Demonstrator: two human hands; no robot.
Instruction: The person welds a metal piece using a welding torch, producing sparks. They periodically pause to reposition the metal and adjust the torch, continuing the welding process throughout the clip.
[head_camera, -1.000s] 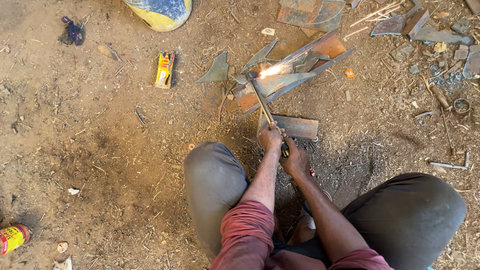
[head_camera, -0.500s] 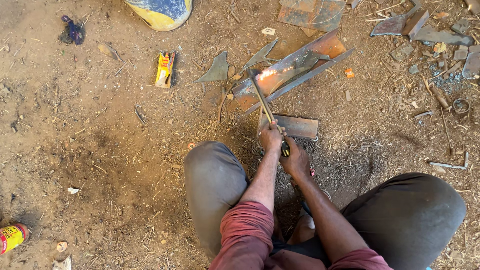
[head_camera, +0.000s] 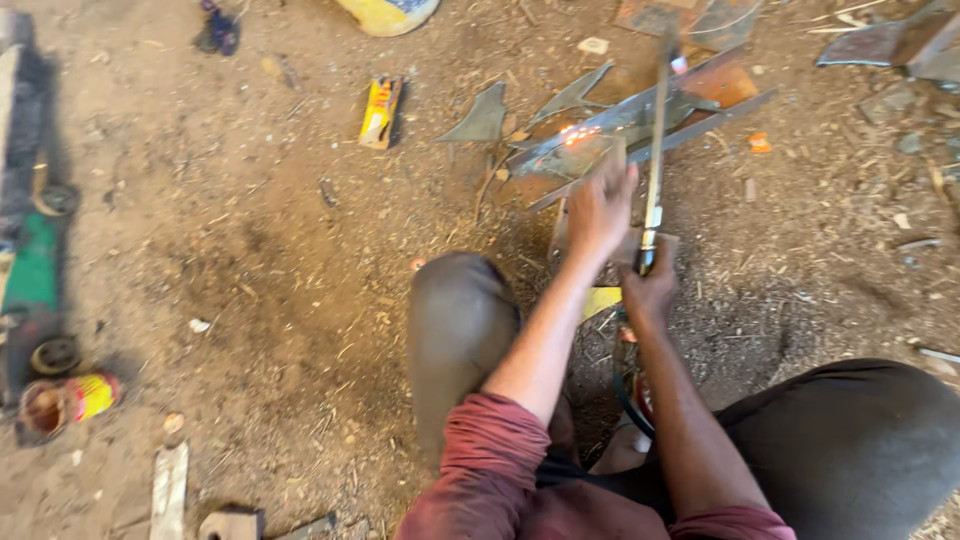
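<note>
Since the earlier frame the left hand (head_camera: 598, 212) left the rod (head_camera: 655, 150) and reached toward the glowing plate (head_camera: 600, 140), fingers loose and empty — the right hand (head_camera: 650, 290) gripped the rod alone.

I squat on the dirt floor (head_camera: 250, 260) of a rough metal workshop, cut steel scraps (head_camera: 600, 130) glowing before me.

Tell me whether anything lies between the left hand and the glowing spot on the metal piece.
Nothing visible does. The left hand is just below the glowing spot on the metal piece, with only bare metal between them. The rod held by the right hand runs alongside, to the right.
</note>
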